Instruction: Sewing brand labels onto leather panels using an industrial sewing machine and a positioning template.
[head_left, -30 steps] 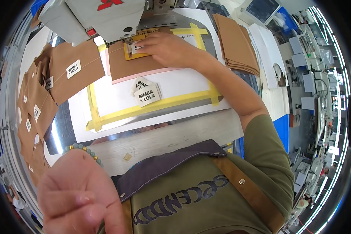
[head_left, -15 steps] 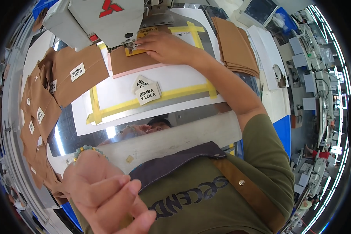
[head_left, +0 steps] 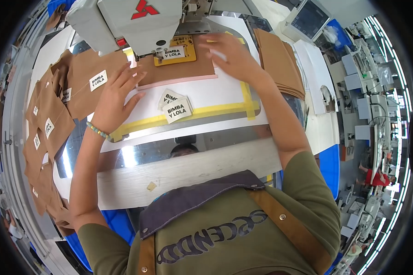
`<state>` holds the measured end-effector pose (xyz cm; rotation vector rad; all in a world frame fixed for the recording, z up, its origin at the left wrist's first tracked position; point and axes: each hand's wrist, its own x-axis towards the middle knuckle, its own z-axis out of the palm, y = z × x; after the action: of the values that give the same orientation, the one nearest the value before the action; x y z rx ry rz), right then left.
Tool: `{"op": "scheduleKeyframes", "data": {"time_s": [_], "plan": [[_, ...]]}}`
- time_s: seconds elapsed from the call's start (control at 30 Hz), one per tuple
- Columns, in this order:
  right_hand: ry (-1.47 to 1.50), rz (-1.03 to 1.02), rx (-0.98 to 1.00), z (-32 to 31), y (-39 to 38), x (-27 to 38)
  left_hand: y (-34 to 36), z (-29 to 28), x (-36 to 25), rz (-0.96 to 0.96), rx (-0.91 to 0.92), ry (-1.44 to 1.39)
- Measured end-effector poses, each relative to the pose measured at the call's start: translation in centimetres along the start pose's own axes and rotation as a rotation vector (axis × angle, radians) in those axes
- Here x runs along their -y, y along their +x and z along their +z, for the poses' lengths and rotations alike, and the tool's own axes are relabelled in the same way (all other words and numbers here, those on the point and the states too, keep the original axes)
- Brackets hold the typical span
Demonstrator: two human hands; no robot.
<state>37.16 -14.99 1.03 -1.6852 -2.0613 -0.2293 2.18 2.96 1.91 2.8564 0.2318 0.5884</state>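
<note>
Yellow, a flat template (head_left: 191, 54) is lying by the far edge of the brown panel (head_left: 188, 71), its white label (head_left: 173, 52) running lengthwise left to right. It is sitting between the right hand (head_left: 236, 57), nearer, and left hand (head_left: 116, 98); both are showing parted fingers, seemingly empty.

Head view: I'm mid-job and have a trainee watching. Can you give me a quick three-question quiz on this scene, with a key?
1. Where does the loose pile of white rectangular labels lie?
A) On the stacked brown sheets
B) On the person's side of the flat brown panel
C) On the grey screen

2. True or false: the bare left hand and the bare right hand are both apart from that loose pile.

3. Fill in: near the white sewing machine head, a flat ____ frame borders one white label.

Key: 1. B; 2. True; 3. Yellow.
</note>
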Motion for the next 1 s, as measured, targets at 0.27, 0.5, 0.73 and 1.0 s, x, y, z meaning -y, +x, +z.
{"op": "scheduleKeyframes", "data": {"time_s": [0.27, 0.5, 0.73, 1.0], "plan": [[-0.070, 0.195, -0.226, 0.1, -1.5, -4.0, 2.4, 2.1, 0.6, -0.040, 0.089, 0.044], [-0.031, 0.248, -0.217, -0.2, -1.9, -4.2, 3.1, 3.5, 0.8, -0.005, 0.082, 0.045], [0.009, 0.272, -0.175, 0.0, -2.2, -4.5, 3.2, 3.9, 1.2, -0.029, 0.109, 0.005], [0.007, 0.255, -0.163, 0.4, -2.1, -4.7, 3.5, 3.9, 1.5, -0.027, 0.110, -0.015]]}}
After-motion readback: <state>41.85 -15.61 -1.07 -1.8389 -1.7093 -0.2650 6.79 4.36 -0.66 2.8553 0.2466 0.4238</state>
